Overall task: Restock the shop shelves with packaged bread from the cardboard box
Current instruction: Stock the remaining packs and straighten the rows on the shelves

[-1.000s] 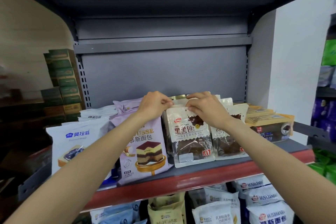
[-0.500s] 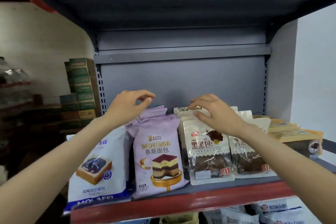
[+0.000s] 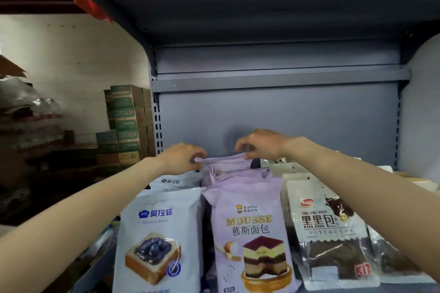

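Plainly seen first: grey metal shelf [image 3: 273, 114], back panel upright behind three rows of bread packs. Then white blueberry toast pack [image 3: 158, 240] leftmost, lilac mousse bread pack [image 3: 250, 233] in the middle, dark chocolate bread pack [image 3: 326, 228] to the right, all standing on end. Behind the front mousse pack, rear mousse pack [image 3: 226, 162], top seam running left to right, long axis upright. Left hand [image 3: 181, 157] pinched on that seam's left corner, right hand [image 3: 262, 144] pinched on its right corner, both equally near. No cardboard box in view. Likely next: settling it straight down into the row.
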Demonstrator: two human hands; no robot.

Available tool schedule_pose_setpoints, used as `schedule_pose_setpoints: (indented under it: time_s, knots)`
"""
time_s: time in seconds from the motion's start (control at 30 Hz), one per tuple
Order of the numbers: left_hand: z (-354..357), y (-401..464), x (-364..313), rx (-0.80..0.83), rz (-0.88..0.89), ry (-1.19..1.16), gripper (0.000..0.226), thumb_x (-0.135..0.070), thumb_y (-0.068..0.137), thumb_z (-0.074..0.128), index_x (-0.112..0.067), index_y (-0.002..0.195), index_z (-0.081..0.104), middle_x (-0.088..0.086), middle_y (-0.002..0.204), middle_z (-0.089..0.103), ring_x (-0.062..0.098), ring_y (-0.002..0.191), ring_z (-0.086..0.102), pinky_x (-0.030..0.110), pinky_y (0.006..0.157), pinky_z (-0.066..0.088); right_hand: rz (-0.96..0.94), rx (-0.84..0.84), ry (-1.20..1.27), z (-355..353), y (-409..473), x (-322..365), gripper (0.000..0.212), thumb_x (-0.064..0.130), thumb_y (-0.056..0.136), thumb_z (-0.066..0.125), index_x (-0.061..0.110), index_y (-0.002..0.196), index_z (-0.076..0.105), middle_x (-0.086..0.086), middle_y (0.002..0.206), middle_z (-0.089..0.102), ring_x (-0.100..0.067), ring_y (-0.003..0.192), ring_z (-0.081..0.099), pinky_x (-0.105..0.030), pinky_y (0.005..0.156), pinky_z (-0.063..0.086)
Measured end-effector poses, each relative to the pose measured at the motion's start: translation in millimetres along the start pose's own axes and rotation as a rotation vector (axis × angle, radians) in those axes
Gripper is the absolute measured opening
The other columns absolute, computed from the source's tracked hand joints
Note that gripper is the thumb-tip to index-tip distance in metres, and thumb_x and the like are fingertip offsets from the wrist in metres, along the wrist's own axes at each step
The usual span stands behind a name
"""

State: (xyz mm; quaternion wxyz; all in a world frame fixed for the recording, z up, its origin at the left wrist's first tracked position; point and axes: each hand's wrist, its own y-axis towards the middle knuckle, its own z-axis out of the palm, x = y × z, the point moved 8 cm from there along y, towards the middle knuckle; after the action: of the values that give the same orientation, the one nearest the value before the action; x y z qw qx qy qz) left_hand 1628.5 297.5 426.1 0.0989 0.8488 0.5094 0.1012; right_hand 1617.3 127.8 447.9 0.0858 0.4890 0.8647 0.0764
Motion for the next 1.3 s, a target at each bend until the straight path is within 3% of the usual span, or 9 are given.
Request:
schedule_pose_setpoints:
  time_s: [0.13,0.27,0.43,0.53,0.73,1.0,1.13,1.2,1.3]
  knots:
    - [18.8,17.2,-1.2,0.069,0.041,0.003,0.036,-0.035,0.092,0.055,-0.024,0.127,0.057,-0.002,0.120,0.061,0.018,0.104,0.057,0.025,0.087,0.041,-0.001,0.121,-0.030,24.9,23.0,-1.8,0.038,0.021,0.090,0.060,0.016,0.127,0.052,-0.003,0.121,0.059,-0.023,0.106,0.056,-0.027,0.087,0.041]
    - [20.7,29.8,-7.6,0.040,0.082,-0.015,0.025,-0.030,0.091,0.058,-0.021,0.112,0.067,0.000,0.110,0.065,0.016,0.097,0.058,0.023,0.079,0.038,0.035,0.190,0.108,42.2,34.2,-7.1,0.027,0.013,0.087,0.065,0.009,0.112,0.057,-0.004,0.100,0.057,-0.021,0.073,0.058,-0.029,0.067,0.048]
    - [24.3,37.0,-11.1,-0.002,0.058,0.044,0.021,-0.026,0.090,0.055,-0.020,0.107,0.066,0.000,0.117,0.064,0.023,0.109,0.056,0.029,0.089,0.041,0.028,-0.010,0.037,20.0,47.2,-15.8,0.023,0.017,0.089,0.058,0.014,0.112,0.063,-0.001,0.111,0.064,-0.019,0.099,0.058,-0.026,0.087,0.043]
    - [22.7,36.9,-12.2,0.052,0.072,-0.005,0.024,-0.029,0.089,0.058,-0.019,0.110,0.064,-0.001,0.117,0.064,0.021,0.110,0.056,0.027,0.086,0.041,0.041,0.082,0.003,33.0,58.0,-17.9,0.031,0.013,0.085,0.062,0.014,0.115,0.060,-0.002,0.113,0.064,-0.021,0.099,0.060,-0.032,0.089,0.048]
    - [29.1,40.6,-19.4,0.095,0.084,-0.073,0.037,-0.031,0.077,0.073,-0.019,0.109,0.057,0.000,0.112,0.062,0.022,0.102,0.057,0.031,0.086,0.045,0.037,-0.015,0.114,31.1,66.1,-17.9,0.013,0.009,0.081,0.069,0.007,0.094,0.069,0.000,0.079,0.062,-0.013,0.072,0.055,-0.009,0.055,0.037]
    - [23.3,38.3,-40.7,-0.016,0.080,0.009,0.023,-0.017,0.084,0.056,-0.020,0.106,0.054,0.007,0.115,0.061,0.029,0.104,0.056,0.033,0.084,0.044,0.152,-0.124,0.070,18.8,50.0,-37.3,0.009,0.008,0.080,0.068,0.008,0.088,0.072,-0.004,0.084,0.070,-0.008,0.073,0.055,-0.002,0.052,0.031]
    - [23.3,38.7,-41.3,0.023,0.099,-0.054,0.034,-0.008,0.083,0.056,-0.019,0.115,0.056,0.002,0.120,0.061,0.025,0.109,0.056,0.029,0.087,0.042,0.185,0.002,0.049,26.5,41.4,-41.4,0.022,0.004,0.083,0.056,0.009,0.097,0.071,-0.004,0.099,0.072,-0.010,0.081,0.057,-0.004,0.057,0.036]
    - [22.3,36.8,-41.9,0.084,0.153,-0.147,0.039,-0.009,0.084,0.059,-0.019,0.122,0.056,-0.002,0.122,0.062,0.018,0.112,0.056,0.025,0.090,0.042,0.184,0.040,0.032,25.5,37.8,-40.6,0.025,0.008,0.086,0.054,0.013,0.104,0.070,-0.002,0.106,0.070,-0.015,0.094,0.061,-0.015,0.073,0.043]
    - [-0.6,29.1,-40.3,-0.014,0.222,-0.302,0.033,-0.015,0.085,0.065,-0.022,0.117,0.060,-0.008,0.111,0.064,0.010,0.105,0.059,0.020,0.090,0.042,0.149,-0.084,0.030,4.6,27.1,-34.8,0.025,0.015,0.090,0.053,0.019,0.110,0.068,0.003,0.111,0.068,-0.015,0.104,0.059,-0.021,0.086,0.039]
